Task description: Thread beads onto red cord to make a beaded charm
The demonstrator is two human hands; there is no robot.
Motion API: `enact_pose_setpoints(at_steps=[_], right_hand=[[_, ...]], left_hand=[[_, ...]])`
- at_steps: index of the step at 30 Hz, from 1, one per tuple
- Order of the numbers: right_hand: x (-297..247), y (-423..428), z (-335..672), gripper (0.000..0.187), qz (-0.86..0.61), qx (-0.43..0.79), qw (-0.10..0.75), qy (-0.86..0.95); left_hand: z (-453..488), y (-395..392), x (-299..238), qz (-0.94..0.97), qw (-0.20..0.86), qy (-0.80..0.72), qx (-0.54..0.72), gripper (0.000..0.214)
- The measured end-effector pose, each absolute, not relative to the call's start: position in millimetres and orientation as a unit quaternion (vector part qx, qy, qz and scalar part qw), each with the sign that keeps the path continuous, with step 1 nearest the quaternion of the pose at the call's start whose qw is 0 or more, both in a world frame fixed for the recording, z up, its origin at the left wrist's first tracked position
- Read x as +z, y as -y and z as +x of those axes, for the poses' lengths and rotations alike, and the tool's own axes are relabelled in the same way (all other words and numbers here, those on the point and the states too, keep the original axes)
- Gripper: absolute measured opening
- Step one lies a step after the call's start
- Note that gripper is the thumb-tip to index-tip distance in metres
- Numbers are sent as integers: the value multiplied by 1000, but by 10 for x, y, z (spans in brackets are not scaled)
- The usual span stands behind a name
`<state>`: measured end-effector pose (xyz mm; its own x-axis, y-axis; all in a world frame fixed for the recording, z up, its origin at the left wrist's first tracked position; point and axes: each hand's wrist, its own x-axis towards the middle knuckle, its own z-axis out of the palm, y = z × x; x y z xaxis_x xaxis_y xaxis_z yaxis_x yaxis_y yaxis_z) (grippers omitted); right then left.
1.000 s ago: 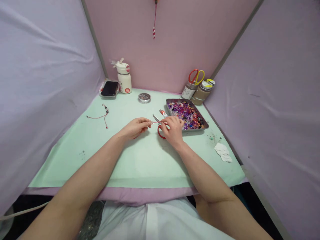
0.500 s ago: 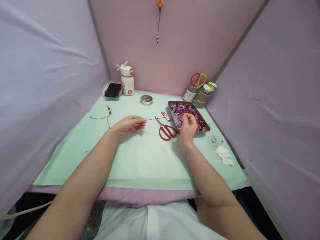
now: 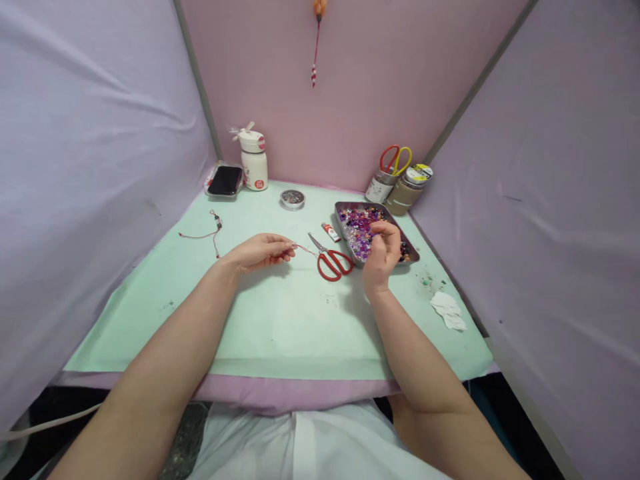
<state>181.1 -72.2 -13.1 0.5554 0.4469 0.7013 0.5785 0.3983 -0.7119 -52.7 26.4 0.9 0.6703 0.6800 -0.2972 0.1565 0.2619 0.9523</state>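
Observation:
My left hand pinches a thin red cord between thumb and fingertips, a little above the table's middle. The cord's loose end sags to the right, towards the red-handled scissors lying on the cloth. Whatever else the left fingers hold is too small to make out. My right hand hovers over the near side of a metal tray of purple, clear, orange and dark beads. Its fingers are loosely curled, with the thumb apart, and no cord shows in them.
A small red-and-white packet lies beside the tray. Behind are a round container, a white bottle, a phone and jars. A finished-looking corded piece lies left; crumpled tissue lies right.
The red cord was stretched taut between both hands; my right hand has let go of it, and the cord now hangs slack from my left hand.

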Motion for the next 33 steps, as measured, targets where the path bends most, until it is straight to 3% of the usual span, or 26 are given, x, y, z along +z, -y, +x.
enact_pose_setpoints(at_steps=[3, 7, 12, 27, 33], right_hand=[[-152, 783, 1665, 23, -523, 7, 644, 558], [-250, 776, 1474, 23, -513, 241, 547, 616], [-302, 735, 1391, 20, -478, 435, 515, 563], [-244, 737, 1420, 20, -503, 454, 501, 538], [-263, 729, 1445, 23, -507, 466, 486, 538]], left_hand=[[-463, -188, 9, 600, 700, -351, 162, 36], [-396, -119, 5, 620, 699, -331, 138, 33], [-381, -112, -10, 619, 714, -294, 142, 29], [-355, -67, -5, 656, 668, -306, 169, 41], [-328, -34, 43, 691, 623, -332, 155, 36]])
